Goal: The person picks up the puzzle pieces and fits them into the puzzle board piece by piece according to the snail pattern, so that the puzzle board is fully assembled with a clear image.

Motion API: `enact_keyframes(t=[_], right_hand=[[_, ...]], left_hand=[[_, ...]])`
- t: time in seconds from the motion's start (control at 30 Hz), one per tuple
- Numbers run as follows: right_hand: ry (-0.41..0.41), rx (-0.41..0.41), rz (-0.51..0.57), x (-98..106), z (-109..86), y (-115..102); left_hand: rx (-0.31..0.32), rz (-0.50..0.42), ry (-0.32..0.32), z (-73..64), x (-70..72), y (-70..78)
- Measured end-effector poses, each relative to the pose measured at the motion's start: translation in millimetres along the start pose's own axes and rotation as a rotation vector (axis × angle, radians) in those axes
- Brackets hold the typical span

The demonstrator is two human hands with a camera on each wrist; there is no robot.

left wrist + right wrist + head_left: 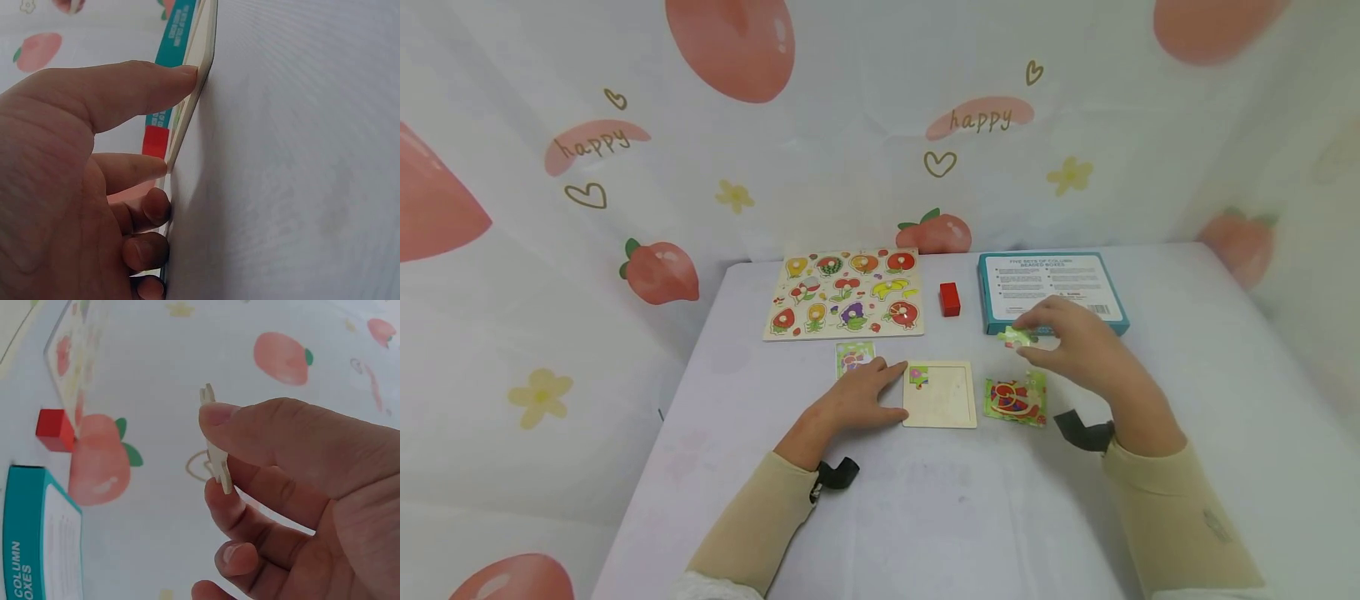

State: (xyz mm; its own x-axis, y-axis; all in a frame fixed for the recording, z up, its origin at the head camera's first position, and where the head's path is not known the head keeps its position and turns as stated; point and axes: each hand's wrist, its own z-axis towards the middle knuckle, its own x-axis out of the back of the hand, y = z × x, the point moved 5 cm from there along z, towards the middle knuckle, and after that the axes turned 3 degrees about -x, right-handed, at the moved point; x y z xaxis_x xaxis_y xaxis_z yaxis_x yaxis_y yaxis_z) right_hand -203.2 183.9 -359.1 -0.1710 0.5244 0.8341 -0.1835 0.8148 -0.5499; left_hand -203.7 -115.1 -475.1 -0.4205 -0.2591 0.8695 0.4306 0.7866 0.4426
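My right hand (1078,348) pinches a green jigsaw puzzle piece (1015,337) between thumb and fingers, raised above the table; in the right wrist view the piece (217,459) shows its thin pale edge. My left hand (853,400) touches the left side of a square wooden puzzle tray (943,410) with thumb and forefinger stretched out. One picture piece (918,377) lies in the tray's upper left corner. To the right of the tray, more puzzle pieces (1015,398) with a red snail picture lie together. A small picture card (850,353) is partly hidden by my left hand.
Behind the tray lies a fruit peg puzzle board (850,293). A red block (950,300) stands between it and a teal-edged box (1052,287), which is just behind my right hand. A peach-print cloth (850,150) hangs at the table's back.
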Motion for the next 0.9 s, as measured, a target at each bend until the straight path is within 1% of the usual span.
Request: enact_keyframes(t=[0.1,0.2,0.3,0.4,0.53,0.67,0.9], right_hand=[[0.033,0.033,0.001,4,-4.9,-7],[0.080,0.089,0.001,5,-8.2,-15],[0.128,0.145,0.000,4,-8.9,-22],[0.156,0.189,0.005,0,-7.6,-27],[0.155,0.218,0.010,-6,-4.8,-34],[0.132,0.212,0.011,-14,-1.3,-40],[0.111,0.203,0.015,-32,7.8,-50]], left_hand=[[0.003,-0.003,0.000,0.1,-0.4,-0.1],[0.002,-0.004,0.000,0.1,-0.5,0.0],[0.003,0.003,-0.002,0.2,-0.4,0.0],[0.002,0.001,0.000,0.3,-0.2,0.4],[-0.003,-0.013,0.002,0.0,0.4,0.9],[-0.006,-0.021,0.002,0.4,-0.4,0.4],[-0.002,-0.005,0.003,1.2,-0.3,-0.7]])
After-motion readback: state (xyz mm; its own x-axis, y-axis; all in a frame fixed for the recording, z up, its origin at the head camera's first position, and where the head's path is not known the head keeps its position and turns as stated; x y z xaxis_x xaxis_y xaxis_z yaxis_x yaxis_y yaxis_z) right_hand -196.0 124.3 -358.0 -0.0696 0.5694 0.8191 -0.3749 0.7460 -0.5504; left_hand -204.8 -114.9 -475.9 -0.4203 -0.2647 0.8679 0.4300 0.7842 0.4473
